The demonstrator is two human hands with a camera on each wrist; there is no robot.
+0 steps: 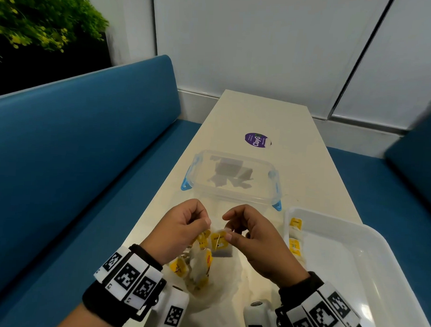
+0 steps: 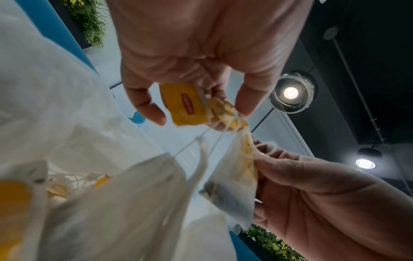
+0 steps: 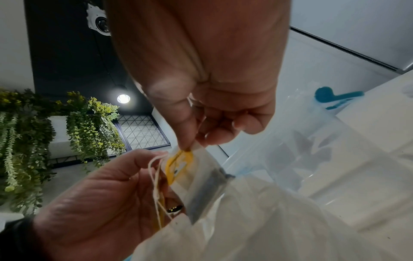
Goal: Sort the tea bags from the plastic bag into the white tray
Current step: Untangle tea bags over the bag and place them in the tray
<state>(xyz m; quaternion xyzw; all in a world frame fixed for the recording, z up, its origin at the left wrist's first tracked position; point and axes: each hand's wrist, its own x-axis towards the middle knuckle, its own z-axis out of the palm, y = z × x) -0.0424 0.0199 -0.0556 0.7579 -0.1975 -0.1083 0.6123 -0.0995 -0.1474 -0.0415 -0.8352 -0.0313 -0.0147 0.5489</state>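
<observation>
Hard to make out under both hands: a tangle of white strings [image 2: 225, 123] joining several tea bags. Left hand [image 1: 180, 225] clenched around a bunch of yellow tags [image 2: 185, 104] and string; right hand [image 1: 253, 235] pinching one tea bag [image 1: 220, 244] by its top between thumb and fingers, dark pouch hanging below. Blurred in the left wrist view: more tea bags in the near foreground, edges smeared. Cut off at the bottom of the head view: the crumpled plastic bag [image 1: 210, 292], lying on the table [image 1: 260, 111] below the hands, with a heap of tea bags [image 1: 196, 270] in its open mouth.

To the right, just beside the hands: white tray [image 1: 367, 266], its near and right rims running out of frame, a few tea bags [image 1: 295, 237] lined along its left wall, the rest of its floor bare. Beyond the hands: clear lidded box with blue clips [image 1: 231, 178], dark shapes inside too blurred through the lid to name. Farther along the narrow table, a purple round sticker [image 1: 258, 140] and open tabletop up to the wall. Blue bench seats [image 1: 88, 139] along both long table edges.
</observation>
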